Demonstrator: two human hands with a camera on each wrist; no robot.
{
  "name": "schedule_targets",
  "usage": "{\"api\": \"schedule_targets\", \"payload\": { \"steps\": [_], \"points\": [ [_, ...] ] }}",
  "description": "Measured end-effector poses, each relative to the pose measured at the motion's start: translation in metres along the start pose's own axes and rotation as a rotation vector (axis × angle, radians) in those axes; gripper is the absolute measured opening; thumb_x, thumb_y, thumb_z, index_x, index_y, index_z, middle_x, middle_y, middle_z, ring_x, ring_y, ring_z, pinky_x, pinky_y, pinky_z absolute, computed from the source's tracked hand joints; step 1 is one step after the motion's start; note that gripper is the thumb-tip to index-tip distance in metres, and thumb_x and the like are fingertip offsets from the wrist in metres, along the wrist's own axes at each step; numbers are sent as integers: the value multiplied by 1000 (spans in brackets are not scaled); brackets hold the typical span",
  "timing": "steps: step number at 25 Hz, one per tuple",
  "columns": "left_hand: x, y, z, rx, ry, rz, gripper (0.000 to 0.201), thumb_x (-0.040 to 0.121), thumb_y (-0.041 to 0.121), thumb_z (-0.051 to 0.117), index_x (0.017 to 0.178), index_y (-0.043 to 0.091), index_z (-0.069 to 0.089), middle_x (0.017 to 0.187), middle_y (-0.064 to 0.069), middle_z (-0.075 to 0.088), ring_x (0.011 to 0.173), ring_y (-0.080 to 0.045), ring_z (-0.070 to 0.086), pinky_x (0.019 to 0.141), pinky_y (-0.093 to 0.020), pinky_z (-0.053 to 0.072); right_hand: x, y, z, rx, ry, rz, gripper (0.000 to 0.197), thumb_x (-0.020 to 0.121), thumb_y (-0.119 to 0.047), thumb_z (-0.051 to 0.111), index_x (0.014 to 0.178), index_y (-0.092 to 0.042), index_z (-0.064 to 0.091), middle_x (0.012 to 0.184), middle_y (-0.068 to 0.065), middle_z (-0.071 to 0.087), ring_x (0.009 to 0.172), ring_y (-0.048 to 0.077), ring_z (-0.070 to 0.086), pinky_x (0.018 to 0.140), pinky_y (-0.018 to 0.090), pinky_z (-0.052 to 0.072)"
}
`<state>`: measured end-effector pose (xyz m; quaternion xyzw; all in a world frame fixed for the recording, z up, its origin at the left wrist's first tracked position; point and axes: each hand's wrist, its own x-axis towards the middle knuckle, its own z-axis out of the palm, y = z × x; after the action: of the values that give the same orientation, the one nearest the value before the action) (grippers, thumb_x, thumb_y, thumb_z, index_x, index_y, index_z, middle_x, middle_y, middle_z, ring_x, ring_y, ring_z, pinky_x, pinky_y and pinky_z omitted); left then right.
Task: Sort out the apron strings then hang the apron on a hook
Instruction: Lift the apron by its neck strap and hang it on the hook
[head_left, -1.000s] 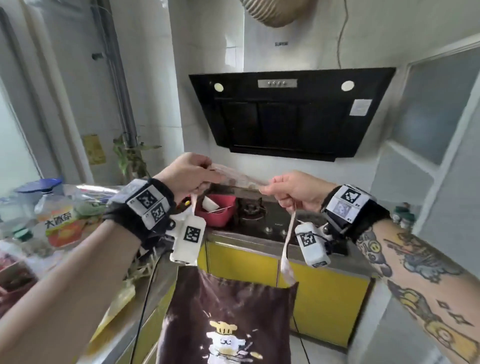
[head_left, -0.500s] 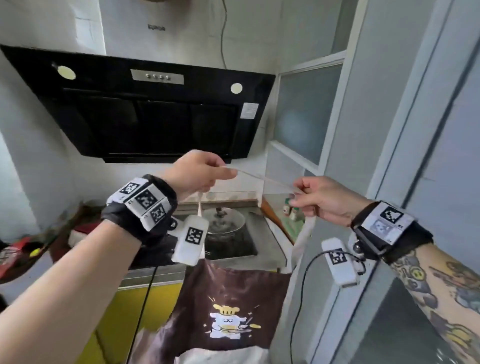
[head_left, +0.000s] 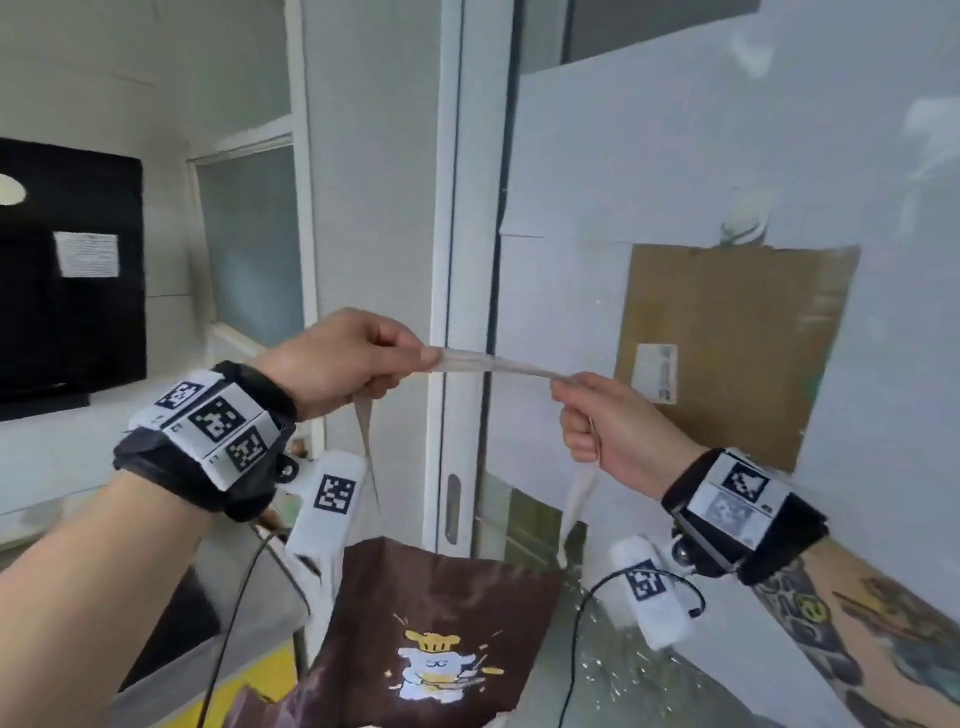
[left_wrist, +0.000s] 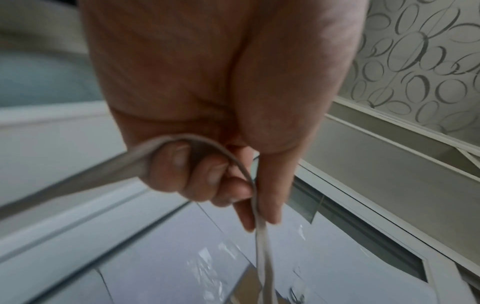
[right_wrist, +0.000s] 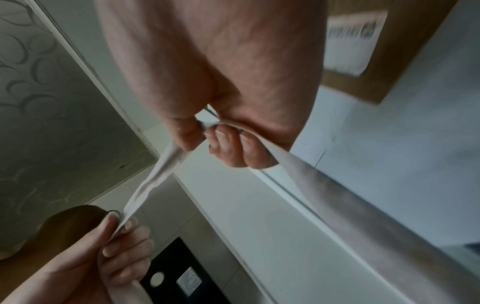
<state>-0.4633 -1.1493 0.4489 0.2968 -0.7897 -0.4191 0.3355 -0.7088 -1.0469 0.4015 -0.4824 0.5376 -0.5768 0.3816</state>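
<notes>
The dark brown fabric apron with a cartoon chef print (head_left: 436, 639) hangs in the air below both hands, carried by its pale beige neck strap (head_left: 493, 364), which is pulled nearly level between them. The left hand (head_left: 343, 364) pinches one end of that stretch between thumb and fingers, and the right hand (head_left: 597, 421) is curled round the other; each is clamped on the strap, with the two held apart, probably to open the loop wide enough to drop over a hook. A small pale hook (head_left: 743, 228) seems to sit on the white wall panel above the brown cardboard sheet (head_left: 727, 353), though it is blurred. The left wrist view shows the strap looping over the curled fingers (left_wrist: 197, 174), hidden from the head camera; the right wrist view shows both grips at once.
</notes>
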Motion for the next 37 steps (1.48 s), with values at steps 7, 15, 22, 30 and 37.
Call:
{"api": "schedule_targets", "payload": {
  "steps": [7,15,22,30,37],
  "points": [
    [103,39,97,-272,-31,167,25,85,19,65,62,14,59,58,-2,41,44,-12,34,42,-20,25,-5,-47,-106,32,266,-172,24,83,-5,62,74,-15,42,54,-2,34,47,12,30,46,28,18],
    [186,101,142,-283,105,384,30,84,30,65,59,16,57,54,3,51,40,-10,36,39,-17,28,16,-132,-147,-370,687,-544,10,81,-8,64,86,-12,71,69,5,63,51,11,54,44,17,38],
    [228,115,167,-109,116,413,34,85,31,61,62,6,64,57,-1,58,44,-6,42,51,-23,32,42,-133,-152,-857,828,-453,20,81,-17,58,95,-20,73,79,-5,70,58,11,65,62,19,51],
    [229,99,186,-167,56,471,36,85,33,62,70,0,66,52,4,57,57,-11,48,63,-23,41,30,-98,-155,-941,896,-439,14,85,-24,56,88,-22,69,81,-7,69,80,9,62,68,17,45],
    [216,80,200,-147,-19,423,38,87,34,59,70,1,67,55,3,59,56,-13,51,61,-24,40,13,-67,-156,-905,807,-342,8,86,-22,56,84,-24,63,77,2,69,52,16,62,57,26,46]
  ]
}}
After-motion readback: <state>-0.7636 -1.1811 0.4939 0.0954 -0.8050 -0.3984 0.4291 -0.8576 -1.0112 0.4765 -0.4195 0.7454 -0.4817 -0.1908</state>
